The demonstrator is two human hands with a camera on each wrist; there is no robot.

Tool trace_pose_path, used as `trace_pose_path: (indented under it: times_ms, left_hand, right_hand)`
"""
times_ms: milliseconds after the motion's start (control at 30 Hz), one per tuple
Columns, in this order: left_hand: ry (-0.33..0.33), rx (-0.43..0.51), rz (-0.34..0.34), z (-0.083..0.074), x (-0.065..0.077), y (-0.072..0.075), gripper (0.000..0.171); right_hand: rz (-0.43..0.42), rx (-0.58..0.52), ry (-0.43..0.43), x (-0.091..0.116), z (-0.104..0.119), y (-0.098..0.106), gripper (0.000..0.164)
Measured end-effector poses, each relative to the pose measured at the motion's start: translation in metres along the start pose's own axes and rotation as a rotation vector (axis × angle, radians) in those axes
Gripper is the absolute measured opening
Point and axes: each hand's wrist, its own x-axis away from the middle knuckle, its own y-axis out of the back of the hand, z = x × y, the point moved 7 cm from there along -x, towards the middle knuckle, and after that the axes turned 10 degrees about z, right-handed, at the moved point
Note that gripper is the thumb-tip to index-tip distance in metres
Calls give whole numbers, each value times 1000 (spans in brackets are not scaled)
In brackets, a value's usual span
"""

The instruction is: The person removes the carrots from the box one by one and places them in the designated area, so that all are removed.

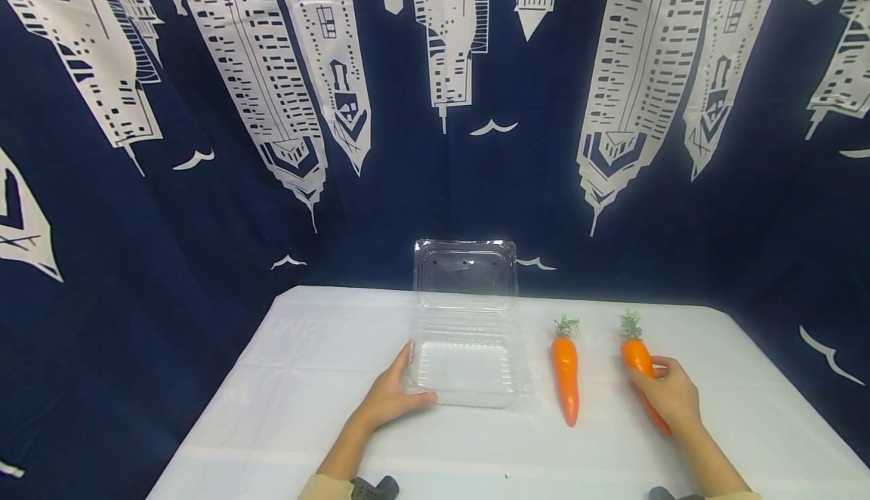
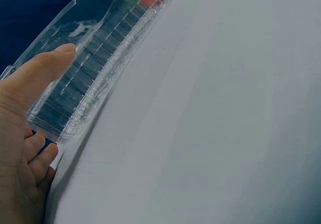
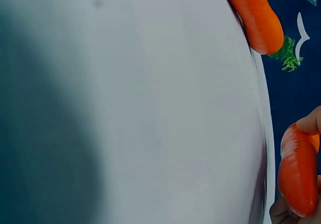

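White cloth covers the surface (image 1: 306, 409) in the head view, where both forearms are cut off at the bottom edge. The left hand (image 1: 394, 394) lies with fingers fairly straight against the left wall of the clear plastic container (image 1: 465, 364), thumb along its near corner; the container stands open with its lid (image 1: 465, 273) upright behind it, near the far middle of the surface. The right hand (image 1: 669, 394) curls round the right carrot (image 1: 637, 356), whose lower half is hidden under the fingers while its green top points away. A second carrot (image 1: 566, 371) lies untouched between container and right hand, just beside the container and apart from the held one. From the left wrist, only part of the left hand (image 2: 22, 133) shows at the frame's left edge; the thumb (image 2: 47, 66) presses on the ribbed container (image 2: 95, 68), the other fingers tucked beneath its corner, and an orange blur at the top is hard to make out through the plastic. From the right wrist, the right hand (image 3: 296, 184) is nearly out of frame at the lower right, a fingertip and the palm gripping the right carrot (image 3: 298, 174), with the second carrot (image 3: 256, 15) lying well apart at the top, its tip cut off.
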Motion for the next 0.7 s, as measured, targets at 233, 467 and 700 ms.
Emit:
trace_pose_path:
  times_ms: [233, 467, 700]
  left_hand:
    - [7, 0, 5, -2, 0, 2, 108]
    - [-5, -7, 9, 2, 0, 2, 110]
    - [-7, -17, 26, 3, 6, 11, 115]
  right_hand:
    - [20, 39, -21, -2, -3, -4, 68]
    - [43, 47, -64, -3, -10, -7, 72]
    - [59, 67, -18, -3, 0, -13, 72]
